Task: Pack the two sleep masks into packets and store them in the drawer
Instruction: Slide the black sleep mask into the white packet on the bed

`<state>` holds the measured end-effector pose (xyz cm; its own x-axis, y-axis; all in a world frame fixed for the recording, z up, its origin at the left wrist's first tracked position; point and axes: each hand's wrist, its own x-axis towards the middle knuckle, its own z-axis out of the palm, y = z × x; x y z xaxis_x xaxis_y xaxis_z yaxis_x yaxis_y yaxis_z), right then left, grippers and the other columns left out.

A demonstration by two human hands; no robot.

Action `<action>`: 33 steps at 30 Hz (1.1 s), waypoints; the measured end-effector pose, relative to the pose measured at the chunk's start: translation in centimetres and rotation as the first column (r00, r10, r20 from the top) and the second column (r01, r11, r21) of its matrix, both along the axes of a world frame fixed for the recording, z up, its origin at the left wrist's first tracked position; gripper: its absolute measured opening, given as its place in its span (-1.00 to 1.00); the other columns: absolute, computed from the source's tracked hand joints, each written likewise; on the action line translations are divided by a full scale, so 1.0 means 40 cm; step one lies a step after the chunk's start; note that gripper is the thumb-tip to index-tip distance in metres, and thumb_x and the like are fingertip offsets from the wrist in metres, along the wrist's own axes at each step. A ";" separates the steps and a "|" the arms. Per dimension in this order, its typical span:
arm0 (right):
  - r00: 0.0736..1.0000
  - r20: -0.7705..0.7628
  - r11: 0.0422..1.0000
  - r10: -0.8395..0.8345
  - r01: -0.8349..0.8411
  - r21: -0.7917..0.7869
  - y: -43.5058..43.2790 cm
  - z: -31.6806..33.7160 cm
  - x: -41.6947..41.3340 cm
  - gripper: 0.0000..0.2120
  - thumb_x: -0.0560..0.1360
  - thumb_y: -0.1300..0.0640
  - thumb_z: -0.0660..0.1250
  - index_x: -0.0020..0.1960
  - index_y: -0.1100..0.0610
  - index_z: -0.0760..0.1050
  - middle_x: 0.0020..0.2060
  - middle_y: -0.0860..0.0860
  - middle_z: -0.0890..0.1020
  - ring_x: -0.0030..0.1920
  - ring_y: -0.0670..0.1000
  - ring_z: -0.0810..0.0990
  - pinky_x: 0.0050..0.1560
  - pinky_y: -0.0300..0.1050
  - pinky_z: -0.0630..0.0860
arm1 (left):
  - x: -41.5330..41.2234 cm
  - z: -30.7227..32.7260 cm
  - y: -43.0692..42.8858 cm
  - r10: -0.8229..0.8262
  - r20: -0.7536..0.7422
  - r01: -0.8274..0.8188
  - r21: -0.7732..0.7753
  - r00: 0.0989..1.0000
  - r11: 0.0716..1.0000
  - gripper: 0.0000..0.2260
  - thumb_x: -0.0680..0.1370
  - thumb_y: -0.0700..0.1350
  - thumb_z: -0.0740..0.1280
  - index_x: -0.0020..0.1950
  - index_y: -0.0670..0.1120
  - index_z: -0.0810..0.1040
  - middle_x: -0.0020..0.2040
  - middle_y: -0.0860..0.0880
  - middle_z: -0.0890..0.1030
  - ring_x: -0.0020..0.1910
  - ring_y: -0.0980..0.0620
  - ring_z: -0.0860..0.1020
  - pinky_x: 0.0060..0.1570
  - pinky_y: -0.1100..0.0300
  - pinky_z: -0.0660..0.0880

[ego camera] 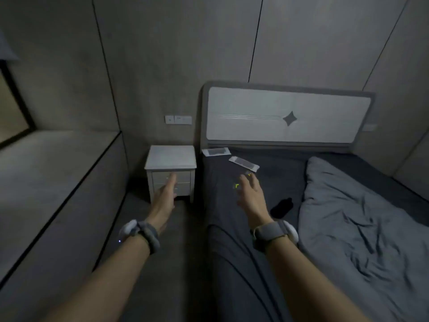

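Just beyond right fingertips [251,181], one packet [243,163].

Packets [243,163] glossy clear plastic; duvet [362,228] crumpled matt cloth; nightstand [171,156] smooth.

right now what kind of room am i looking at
Most likely a bedroom: a bed with a white headboard, a rumpled grey duvet, and a small white nightstand beside it.

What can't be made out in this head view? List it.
Head view only:
1. Two clear plastic packets: dark contents too small and blurred.
2. White bedside cabinet drawers: left hand partly covers the fronts.
3. Black object beside right hand: dim, shape unclear.
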<state>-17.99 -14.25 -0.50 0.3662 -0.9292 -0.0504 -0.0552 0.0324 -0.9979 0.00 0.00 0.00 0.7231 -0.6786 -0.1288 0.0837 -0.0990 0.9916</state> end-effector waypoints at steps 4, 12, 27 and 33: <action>0.995 0.013 0.987 -0.095 0.093 0.129 -0.047 -0.055 0.118 -0.13 0.32 -0.37 0.27 0.53 -0.03 0.22 0.27 -0.05 0.47 0.27 -0.01 0.46 0.36 -0.02 0.35 | 0.103 -0.054 -0.086 -0.037 -0.068 0.038 0.018 0.997 0.999 -0.44 0.55 0.35 0.11 0.39 0.03 0.46 0.39 0.03 0.44 0.27 -0.01 0.46 0.18 0.01 0.36; 0.987 -0.085 0.977 -0.135 0.146 0.152 -0.136 -0.104 0.364 -0.31 0.38 -0.30 0.28 0.39 0.07 0.45 0.13 -0.05 0.53 0.16 -0.03 0.50 0.21 -0.04 0.41 | 0.305 -0.090 -0.233 -0.119 -0.109 0.125 0.051 0.987 0.991 -0.36 0.51 0.39 0.13 0.42 0.00 0.43 0.42 -0.01 0.45 0.29 -0.02 0.46 0.28 -0.01 0.34; 0.958 -0.103 0.917 -0.266 0.285 0.280 -0.403 -0.229 0.550 -0.70 0.57 -0.07 0.26 0.18 0.08 0.56 -0.02 -0.02 0.62 0.01 -0.01 0.56 0.00 -0.06 0.48 | 0.440 -0.245 -0.583 -0.185 -0.282 0.222 0.105 0.941 0.969 -0.47 0.62 0.22 0.09 0.44 -0.09 0.41 0.43 -0.07 0.43 0.30 -0.03 0.45 0.18 0.06 0.32; 0.963 -0.062 0.912 -0.262 0.268 0.309 -0.696 -0.257 0.641 -0.79 0.56 -0.09 0.24 -0.17 -0.01 0.51 -0.27 -0.10 0.53 -0.19 -0.07 0.50 -0.10 -0.09 0.40 | 0.528 -0.254 -0.857 -0.157 -0.280 0.198 0.126 0.947 0.972 -0.46 0.61 0.24 0.08 0.41 -0.10 0.44 0.40 -0.09 0.46 0.31 -0.07 0.47 0.25 0.01 0.35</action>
<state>7.65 -42.08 -10.80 0.1050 -0.9278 -0.3579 -0.0197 0.3579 -0.9336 21.12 -34.30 -10.16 0.5181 -0.7504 -0.4104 0.3095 -0.2828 0.9079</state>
